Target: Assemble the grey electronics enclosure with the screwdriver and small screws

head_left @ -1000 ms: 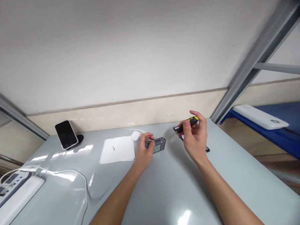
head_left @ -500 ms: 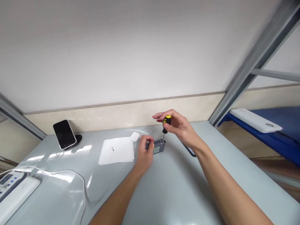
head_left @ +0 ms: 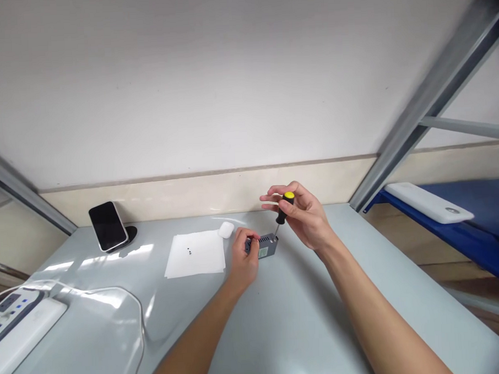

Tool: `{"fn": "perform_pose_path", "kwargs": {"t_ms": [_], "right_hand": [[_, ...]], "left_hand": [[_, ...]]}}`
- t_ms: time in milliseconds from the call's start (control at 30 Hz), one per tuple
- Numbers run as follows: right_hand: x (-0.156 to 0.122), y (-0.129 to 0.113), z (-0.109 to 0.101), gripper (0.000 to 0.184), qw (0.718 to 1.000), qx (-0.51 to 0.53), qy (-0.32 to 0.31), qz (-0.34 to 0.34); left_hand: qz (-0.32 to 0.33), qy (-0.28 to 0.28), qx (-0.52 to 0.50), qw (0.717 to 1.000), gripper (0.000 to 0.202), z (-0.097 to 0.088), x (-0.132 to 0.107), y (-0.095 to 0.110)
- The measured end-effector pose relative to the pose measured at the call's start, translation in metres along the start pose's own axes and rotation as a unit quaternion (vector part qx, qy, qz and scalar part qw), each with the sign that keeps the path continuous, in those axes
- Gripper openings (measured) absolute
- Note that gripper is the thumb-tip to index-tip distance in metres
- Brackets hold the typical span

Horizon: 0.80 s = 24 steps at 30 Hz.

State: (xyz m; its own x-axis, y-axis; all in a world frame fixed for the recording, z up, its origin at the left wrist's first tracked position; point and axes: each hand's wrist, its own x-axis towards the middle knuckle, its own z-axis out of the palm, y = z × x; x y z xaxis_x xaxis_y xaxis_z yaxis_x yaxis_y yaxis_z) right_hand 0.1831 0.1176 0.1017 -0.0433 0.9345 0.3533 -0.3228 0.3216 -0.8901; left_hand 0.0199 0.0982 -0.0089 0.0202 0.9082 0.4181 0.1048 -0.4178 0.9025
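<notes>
A small grey box (head_left: 266, 246) with vent slots and a label lies on the pale table (head_left: 280, 318). My left hand (head_left: 243, 259) grips its left end, fingers closed round it. My right hand (head_left: 304, 220) pinches a screwdriver (head_left: 283, 210) with a black handle and yellow cap. The tool stands nearly upright, its thin tip touching the box's top right corner. A white paper sheet (head_left: 195, 254) with tiny dark screws on it lies just left of the box.
A small white oval case (head_left: 225, 229) sits behind the sheet. A phone (head_left: 108, 226) leans on a round stand at the back left. A white power strip (head_left: 19, 324) with a cable lies at the near left. A blue shelf with a white slab (head_left: 430, 201) stands right.
My right hand swung the screwdriver from lying sideways at the right to standing upright over the box's right corner. My left hand kept its hold on the box.
</notes>
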Motion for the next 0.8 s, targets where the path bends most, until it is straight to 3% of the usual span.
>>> {"fn": "perform_pose_path", "kwargs": {"t_ms": [67,167,267,367,467,600,733,800], "right_hand": [[0.0,0.002,0.001,0.049,1.0,0.002,0.016,-0.008],[0.0,0.006,0.002,0.042,1.0,-0.025,0.008,-0.013],[-0.003,0.005,0.003,0.044,0.995,-0.098,-0.025,-0.021],[-0.008,0.003,0.004,0.033,0.982,-0.178,-0.013,-0.067],[-0.011,0.004,0.0,0.029,0.958,-0.263,0.045,-0.105],[-0.012,0.007,-0.014,0.029,0.896,-0.413,0.137,-0.089],[-0.009,0.01,-0.016,0.03,0.873,-0.333,0.282,-0.218],[-0.01,0.016,-0.005,0.029,0.877,-0.308,0.277,-0.243]], "left_hand": [[-0.001,-0.001,0.001,1.0,0.012,0.0,0.0,-0.001],[-0.004,-0.003,-0.003,1.0,0.013,0.0,0.0,-0.002],[-0.01,-0.008,-0.005,1.0,0.014,0.001,0.0,-0.003],[-0.013,-0.013,-0.004,1.0,0.014,0.001,0.001,-0.002],[-0.013,-0.014,-0.004,1.0,0.014,0.0,0.001,-0.001],[-0.006,-0.015,-0.012,1.0,0.013,0.0,0.0,-0.003],[-0.005,-0.017,-0.015,1.0,0.014,0.0,0.001,-0.006],[0.006,-0.013,-0.012,1.0,0.017,0.001,0.002,-0.007]]}}
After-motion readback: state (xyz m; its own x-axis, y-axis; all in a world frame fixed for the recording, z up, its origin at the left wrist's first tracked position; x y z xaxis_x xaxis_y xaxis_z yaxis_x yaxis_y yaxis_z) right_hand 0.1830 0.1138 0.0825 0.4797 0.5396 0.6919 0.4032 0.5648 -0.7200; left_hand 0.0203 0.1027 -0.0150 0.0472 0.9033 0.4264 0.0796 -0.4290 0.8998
